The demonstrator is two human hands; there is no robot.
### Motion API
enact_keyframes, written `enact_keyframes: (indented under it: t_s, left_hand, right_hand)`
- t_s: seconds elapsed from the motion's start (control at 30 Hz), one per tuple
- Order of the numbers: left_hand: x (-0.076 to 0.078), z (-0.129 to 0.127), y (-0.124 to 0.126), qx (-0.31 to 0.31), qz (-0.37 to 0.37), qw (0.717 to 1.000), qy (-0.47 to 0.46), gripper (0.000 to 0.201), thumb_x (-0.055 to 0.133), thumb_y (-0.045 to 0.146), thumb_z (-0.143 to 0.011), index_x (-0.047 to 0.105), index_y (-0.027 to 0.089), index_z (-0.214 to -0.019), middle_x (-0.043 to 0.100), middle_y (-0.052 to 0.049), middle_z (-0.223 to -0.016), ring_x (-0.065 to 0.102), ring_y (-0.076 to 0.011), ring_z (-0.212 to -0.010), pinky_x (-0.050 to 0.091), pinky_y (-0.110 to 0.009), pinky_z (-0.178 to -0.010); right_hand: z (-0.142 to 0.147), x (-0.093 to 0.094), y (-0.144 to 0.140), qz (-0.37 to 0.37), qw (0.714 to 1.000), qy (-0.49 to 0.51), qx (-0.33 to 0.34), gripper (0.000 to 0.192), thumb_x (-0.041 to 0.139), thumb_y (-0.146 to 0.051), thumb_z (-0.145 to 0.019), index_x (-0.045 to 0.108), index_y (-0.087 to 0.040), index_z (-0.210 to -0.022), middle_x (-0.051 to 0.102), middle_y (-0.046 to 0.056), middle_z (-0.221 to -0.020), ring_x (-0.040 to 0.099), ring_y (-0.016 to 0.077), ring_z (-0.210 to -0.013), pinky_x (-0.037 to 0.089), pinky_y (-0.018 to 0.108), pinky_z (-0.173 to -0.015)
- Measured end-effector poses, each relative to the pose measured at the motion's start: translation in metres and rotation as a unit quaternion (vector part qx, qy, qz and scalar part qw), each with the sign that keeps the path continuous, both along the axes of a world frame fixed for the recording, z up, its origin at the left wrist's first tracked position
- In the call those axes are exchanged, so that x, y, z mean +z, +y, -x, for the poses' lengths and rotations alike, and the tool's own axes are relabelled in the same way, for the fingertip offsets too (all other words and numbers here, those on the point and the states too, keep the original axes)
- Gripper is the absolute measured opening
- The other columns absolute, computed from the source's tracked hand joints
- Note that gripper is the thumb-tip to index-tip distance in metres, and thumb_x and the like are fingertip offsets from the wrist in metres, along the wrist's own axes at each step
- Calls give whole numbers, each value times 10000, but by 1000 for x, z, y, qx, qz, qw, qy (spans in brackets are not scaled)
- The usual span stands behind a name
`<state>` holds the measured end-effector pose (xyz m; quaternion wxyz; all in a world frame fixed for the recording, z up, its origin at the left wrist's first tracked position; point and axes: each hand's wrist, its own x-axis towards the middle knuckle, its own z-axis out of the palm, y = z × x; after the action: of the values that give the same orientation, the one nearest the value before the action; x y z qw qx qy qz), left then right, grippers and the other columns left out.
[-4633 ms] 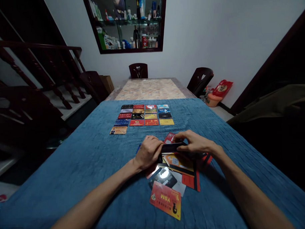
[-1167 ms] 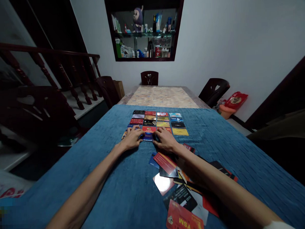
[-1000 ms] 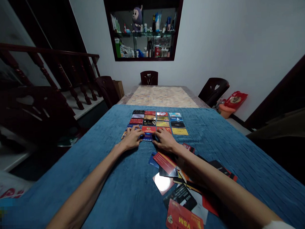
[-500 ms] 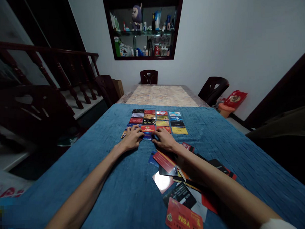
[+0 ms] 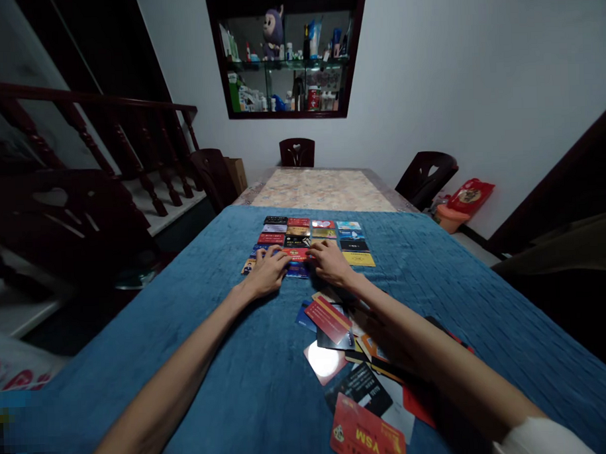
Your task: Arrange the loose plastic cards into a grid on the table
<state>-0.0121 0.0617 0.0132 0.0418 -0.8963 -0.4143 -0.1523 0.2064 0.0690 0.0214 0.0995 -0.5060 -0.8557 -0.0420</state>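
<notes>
**At the near edge of the card grid: both my hands at the red card**

On the blue cloth [image 5: 214, 395], ahead of me, cards lie face up in four columns, edges close together. My left hand [image 5: 265, 273] and right hand [image 5: 331, 262] rest low over this grid, a short gap between them. In the gap: a red card [image 5: 297, 254], and just nearer to me a dark blue card [image 5: 298, 271], both flat.

Left fingers: bent, slightly apart, tips at the left end of the red card. Right fingers: curled, tips at its right end; this hand covers the lower part of the third column. Whether either hand pinches a card, I cannot tell.

Right of my right hand, a yellow card [image 5: 360, 259] closes the fourth column, below a black card [image 5: 353, 246].

Under and beside my right forearm, a loose pile overlaps at odd angles: a red card with a gold stripe [image 5: 329, 317], a card whitened by glare [image 5: 324, 360], a dark printed card [image 5: 364, 388]. Nearest to me lies a red-orange card marked YSM [image 5: 367, 429], its lettering upside down.

Beyond the cloth: bare patterned tabletop [image 5: 321, 188].
</notes>
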Motion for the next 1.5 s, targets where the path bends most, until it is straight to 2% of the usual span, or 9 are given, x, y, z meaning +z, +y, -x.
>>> enact_keyframes:
  t_s: [0.17,0.33,0.53,0.77,0.93,1.07,1.2,1.5]
  left_hand:
    - [-3,-3,3,9,-11,1000,15,328,440,140,-927,610,197,-1202,630,-137,-1275,415,-338,-1296,306,-574,-1011]
    - [-6,-2,4,16,-2,999,41,315,403,167,-948,609,186,-1186,618,-145,-1293,381,-344,-1321,310,-579,-1006]
    - [-9,-2,6,10,-2,999,31,366,383,142,-932,619,199,-1206,620,-142,-1291,386,-339,-1309,316,-581,-1009]
    - [-10,-1,7,15,-1,999,37,496,422,56,-841,565,215,-1289,596,-131,-1343,387,-344,-1329,313,-581,-1006]
    - [-7,-3,4,8,-10,1000,24,420,412,101,-901,574,219,-1271,598,-127,-1348,403,-341,-1314,304,-580,-1012]
    - [-2,-9,-1,5,-24,1000,19,362,413,150,-946,584,222,-1258,598,-121,-1360,399,-338,-1328,295,-568,-1020]
    - [3,-16,-9,-19,-27,999,2,341,427,180,-966,582,214,-1268,599,-114,-1368,395,-332,-1334,273,-563,-1030]
    - [15,-34,-43,-111,6,993,-43,326,484,145,-922,625,202,-1211,627,-107,-1327,397,-321,-1334,243,-570,-1047]
  right_hand:
    - [2,2,10,5,1000,-21,14,416,506,-129,-864,659,-234,-1237,578,88,-1395,428,324,-1210,384,467,-930]
    - [3,0,8,11,999,-38,15,381,472,-104,-859,699,-235,-1135,653,88,-1287,455,328,-1166,367,480,-919]
    - [0,0,4,9,999,-46,17,369,473,-107,-851,698,-224,-1120,661,107,-1249,447,333,-1160,354,484,-908]
    - [-3,2,1,6,999,-52,7,385,509,-114,-842,672,-238,-1168,634,117,-1260,429,338,-1179,357,459,-893]
    - [-13,7,-6,3,999,-53,-2,388,493,-167,-892,640,-240,-1243,612,128,-1287,409,345,-1192,366,449,-869]
    - [-28,14,-18,-7,999,-38,3,346,445,-209,-953,660,-247,-1222,620,115,-1290,408,332,-1199,357,448,-874]
    - [-45,18,-39,-14,1000,-22,3,337,496,-209,-938,667,-235,-1227,628,119,-1273,429,324,-1163,345,442,-882]
    - [-70,5,-96,-74,995,45,53,234,560,-232,-939,687,-235,-1135,684,95,-1132,476,280,-1093,337,416,-856]
